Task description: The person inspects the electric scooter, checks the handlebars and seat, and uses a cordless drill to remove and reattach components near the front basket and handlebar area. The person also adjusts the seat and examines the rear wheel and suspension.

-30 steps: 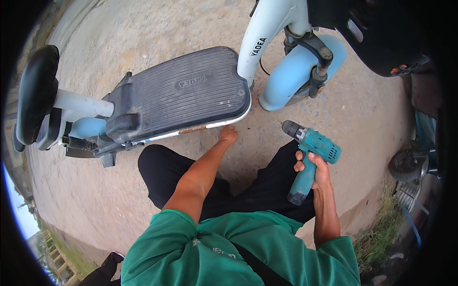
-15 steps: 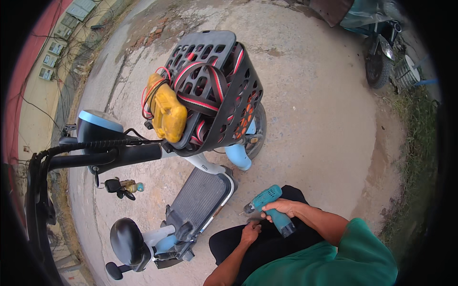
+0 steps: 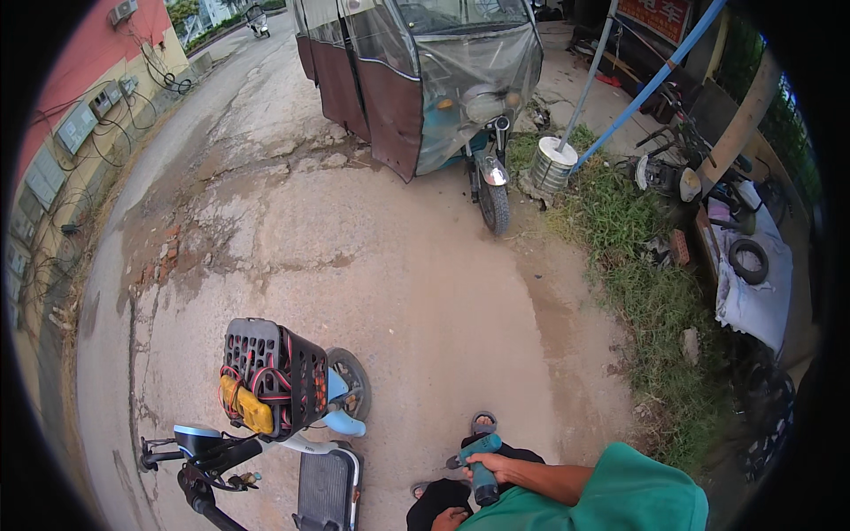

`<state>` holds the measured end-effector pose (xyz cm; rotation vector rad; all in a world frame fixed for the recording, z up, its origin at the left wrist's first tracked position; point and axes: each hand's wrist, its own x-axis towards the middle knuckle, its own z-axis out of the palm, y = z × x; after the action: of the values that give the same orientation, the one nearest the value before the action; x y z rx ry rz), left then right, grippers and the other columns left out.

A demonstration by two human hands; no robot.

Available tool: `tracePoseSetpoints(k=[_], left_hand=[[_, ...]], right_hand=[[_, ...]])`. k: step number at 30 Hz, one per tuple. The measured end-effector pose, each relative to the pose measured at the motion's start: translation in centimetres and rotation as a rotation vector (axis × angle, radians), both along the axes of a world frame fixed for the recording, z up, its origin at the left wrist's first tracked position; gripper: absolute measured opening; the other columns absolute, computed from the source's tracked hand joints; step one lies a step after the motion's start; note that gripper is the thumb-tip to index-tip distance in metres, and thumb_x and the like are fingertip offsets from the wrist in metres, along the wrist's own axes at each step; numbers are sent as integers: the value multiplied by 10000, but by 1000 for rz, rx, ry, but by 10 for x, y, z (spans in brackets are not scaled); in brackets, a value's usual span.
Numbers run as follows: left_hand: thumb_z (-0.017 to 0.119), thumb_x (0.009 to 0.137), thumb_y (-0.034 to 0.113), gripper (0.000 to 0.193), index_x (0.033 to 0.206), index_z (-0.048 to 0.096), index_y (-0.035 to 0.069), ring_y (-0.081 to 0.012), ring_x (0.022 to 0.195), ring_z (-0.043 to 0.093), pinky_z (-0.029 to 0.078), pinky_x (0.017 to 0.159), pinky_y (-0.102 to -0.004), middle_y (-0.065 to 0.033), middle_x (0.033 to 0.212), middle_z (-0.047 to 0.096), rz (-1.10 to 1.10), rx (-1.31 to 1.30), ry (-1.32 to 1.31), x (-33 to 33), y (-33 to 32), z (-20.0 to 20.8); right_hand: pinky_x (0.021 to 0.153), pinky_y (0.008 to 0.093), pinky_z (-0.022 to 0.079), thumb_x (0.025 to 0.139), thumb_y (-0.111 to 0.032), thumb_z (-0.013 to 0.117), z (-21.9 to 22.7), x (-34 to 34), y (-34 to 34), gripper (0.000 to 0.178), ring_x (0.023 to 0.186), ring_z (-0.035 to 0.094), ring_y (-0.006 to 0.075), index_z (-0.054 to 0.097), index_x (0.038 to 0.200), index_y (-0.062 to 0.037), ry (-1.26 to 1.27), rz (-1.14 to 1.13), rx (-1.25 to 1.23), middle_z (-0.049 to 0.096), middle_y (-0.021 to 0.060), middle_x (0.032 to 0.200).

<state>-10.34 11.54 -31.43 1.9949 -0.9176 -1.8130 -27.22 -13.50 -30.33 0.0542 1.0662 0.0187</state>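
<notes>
A teal cordless drill (image 3: 484, 485) with a dark battery base is gripped by its handle in my right hand (image 3: 489, 465), held over my lap. Its chuck end points to the left. Lower down, my left hand (image 3: 450, 519) lies against my dark trousers with its fingers curled. Whatever is in those fingers, if anything, is hidden. Left of my legs stands an electric scooter with a ribbed dark footboard (image 3: 324, 488) and a light blue front fender (image 3: 343, 423). Its black front basket (image 3: 305, 376) holds dark straps with red and white stripes and a yellow tool (image 3: 246, 404) with red wire.
Ahead, a covered three-wheeler (image 3: 381, 115) is parked on the cracked concrete. Beside it a white bucket (image 3: 552, 165) holds upright poles. Grass (image 3: 646, 292) edges the right, with a small tyre (image 3: 748, 262) on a white sheet. Meter boxes (image 3: 78, 126) line the left wall.
My view has swung up and to the right, so the scooter sits lower and the three-wheeler shows in full. The drill stays in my right hand. My left hand is lower in view.
</notes>
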Motion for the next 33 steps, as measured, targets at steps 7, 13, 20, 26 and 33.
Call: tracePoseSetpoints(k=[7,13,20,26,33], left_hand=[[691,1002,245,442,1338,668,-42,-202,926,779,609,887,-350,-173,1089,792,250,268,-25,14,-133,57],[676,1017,246,430,1352,650,-21,-211,929,738,586,848,-361,-152,1125,752,267,-46,25,19,-271,88],[671,1023,231,402,1341,646,-15,-208,910,734,579,841,-367,-146,1116,752,691,-136,83,54,-397,149],[687,1010,256,371,1271,682,-8,-224,867,738,593,840,-385,-157,1101,758,849,-203,-63,146,-487,116],[685,994,264,346,1219,706,1,-232,874,747,592,847,-408,-161,1098,770,1013,-180,19,214,-557,156]], right_hand=[[666,444,582,981,-120,621,99,-82,-200,209,708,658,255,562,1161,-31,154,-282,-391,670,125,849],[768,317,574,1053,-264,657,289,-195,-561,295,872,659,124,680,1246,-43,302,-529,-1183,724,17,1043],[833,325,590,1088,-237,600,275,-83,-677,370,950,655,132,619,1412,-58,117,-208,-1251,724,36,1223],[684,328,560,960,-173,648,157,58,-624,287,748,639,140,624,1234,-91,185,159,-843,743,37,1088],[671,333,555,957,-188,609,162,138,-692,257,739,631,143,612,1197,-100,227,279,-726,735,32,1024]])
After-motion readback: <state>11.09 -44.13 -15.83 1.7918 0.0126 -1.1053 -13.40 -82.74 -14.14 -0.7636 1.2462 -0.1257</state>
